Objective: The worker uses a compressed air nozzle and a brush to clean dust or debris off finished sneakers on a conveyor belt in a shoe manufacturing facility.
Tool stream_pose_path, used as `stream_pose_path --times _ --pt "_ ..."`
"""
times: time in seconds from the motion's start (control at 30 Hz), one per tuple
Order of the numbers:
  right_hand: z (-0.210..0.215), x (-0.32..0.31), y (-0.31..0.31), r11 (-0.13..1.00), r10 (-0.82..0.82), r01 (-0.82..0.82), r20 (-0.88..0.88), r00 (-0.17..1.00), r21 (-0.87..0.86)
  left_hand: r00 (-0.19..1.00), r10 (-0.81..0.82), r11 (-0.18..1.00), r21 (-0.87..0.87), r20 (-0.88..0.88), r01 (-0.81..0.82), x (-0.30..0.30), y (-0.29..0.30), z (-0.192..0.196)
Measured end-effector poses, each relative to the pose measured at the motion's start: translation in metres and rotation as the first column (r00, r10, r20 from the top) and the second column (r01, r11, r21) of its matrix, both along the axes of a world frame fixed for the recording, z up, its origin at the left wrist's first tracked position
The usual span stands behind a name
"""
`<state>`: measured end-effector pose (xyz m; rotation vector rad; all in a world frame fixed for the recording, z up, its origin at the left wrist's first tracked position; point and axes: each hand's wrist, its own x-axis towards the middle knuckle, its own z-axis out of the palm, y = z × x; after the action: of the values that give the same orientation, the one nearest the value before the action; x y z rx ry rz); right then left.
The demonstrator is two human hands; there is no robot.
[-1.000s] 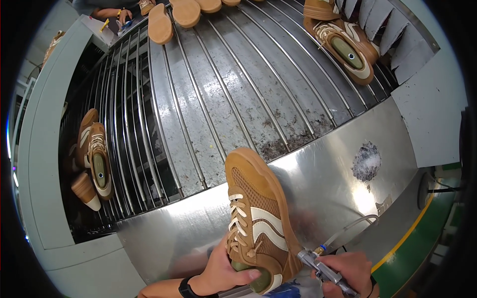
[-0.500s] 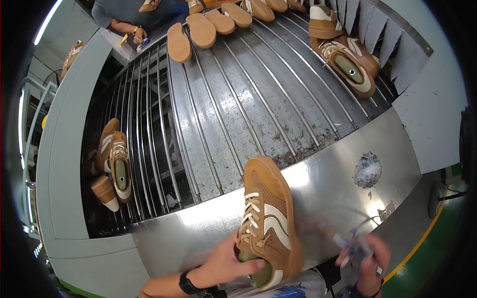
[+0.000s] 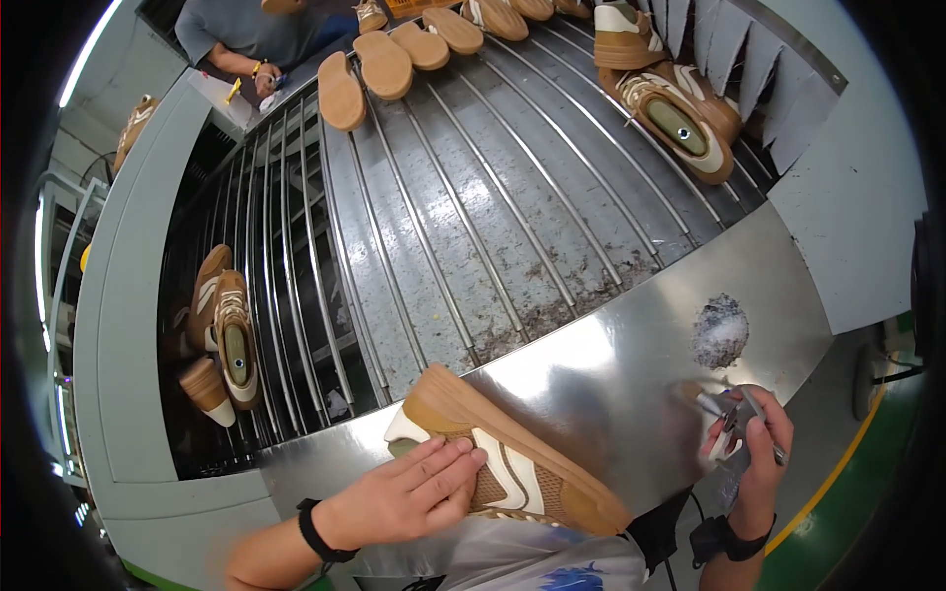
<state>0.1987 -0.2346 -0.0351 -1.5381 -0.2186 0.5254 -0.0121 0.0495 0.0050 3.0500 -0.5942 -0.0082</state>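
Observation:
A brown sneaker with white side stripes and a tan gum sole lies tilted on its side near the metal ledge's front edge. Its heel points to the upper left and its toe to the lower right. My left hand grips it around the heel and side, fingers flat over the upper and thumb hidden. Over the ledge at the right, my right hand is closed around a small brush with a blurred tip, along with a grey metal tool whose kind I cannot make out.
The steel ledge borders a rack of metal rollers. A greyish powder pile sits on the ledge. Sneakers stand at left and far right; several lie sole-up at the back. Across the rack, a person works.
The sneaker has turned from toe-away to toe toward the lower right, sole now facing away. My left hand has shifted from its opening onto its side. My right hand has risen slightly.

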Motion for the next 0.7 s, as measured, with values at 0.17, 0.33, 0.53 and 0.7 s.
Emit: stream_pose_path --times 0.17,0.33,0.53,0.7 --pt "0.034 -0.004 0.051 0.941 0.329 -0.316 -0.102 0.939 0.121 0.986 0.15 0.983 -0.118 0.079 -0.14 -0.005 -0.004 -0.012" --pt "0.045 -0.016 0.109 0.788 0.615 -0.611 -0.066 0.786 0.074 0.982 0.182 0.971 -0.162 0.042 -0.173 0.001 0.0 -0.005" --pt "0.054 -0.022 0.125 0.806 0.591 -0.591 -0.023 0.806 -0.02 0.985 0.165 0.968 -0.203 0.056 -0.15 0.003 0.005 -0.01" --pt "0.06 -0.026 0.135 0.831 0.55 -0.549 -0.015 0.835 -0.092 0.985 0.16 0.969 -0.201 0.069 -0.143 0.001 0.005 -0.013"
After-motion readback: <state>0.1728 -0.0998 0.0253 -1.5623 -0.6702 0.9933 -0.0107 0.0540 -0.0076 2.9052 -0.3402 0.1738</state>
